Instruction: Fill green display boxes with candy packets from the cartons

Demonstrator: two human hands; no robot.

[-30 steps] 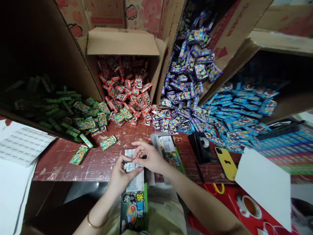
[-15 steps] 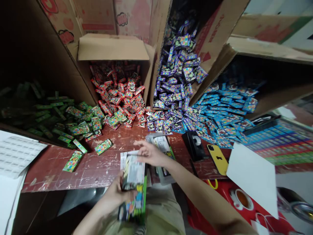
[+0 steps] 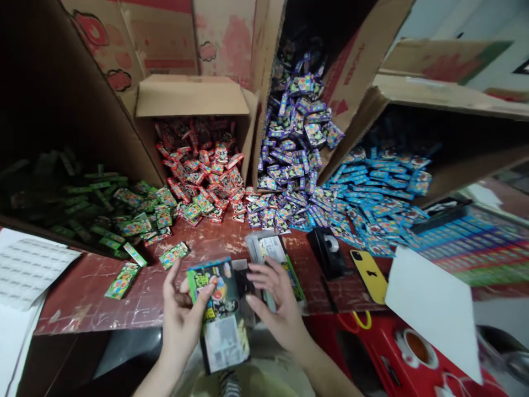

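Observation:
My left hand grips a printed carton, black and green with a white label at its lower end. The thumb presses on the front face. At the carton's right, a dark opened part shows, perhaps a flap. Close by, my right hand has its fingers spread; whether the fingertips touch the carton I cannot tell. Behind that hand, a clear plastic tray holds similar labelled cartons. Small green candy-like boxes lie on the red table beyond my left hand.
Cardboard boxes at the back spill heaps of red, purple, blue and green packets. Right of the tray are a black tape dispenser, a yellow phone and a white sheet. A cup stands lower right.
The carton has been turned, so its label, formerly at the upper end, is at the lower end. My right hand has drawn back from over it to its right side; the left has shifted up and left.

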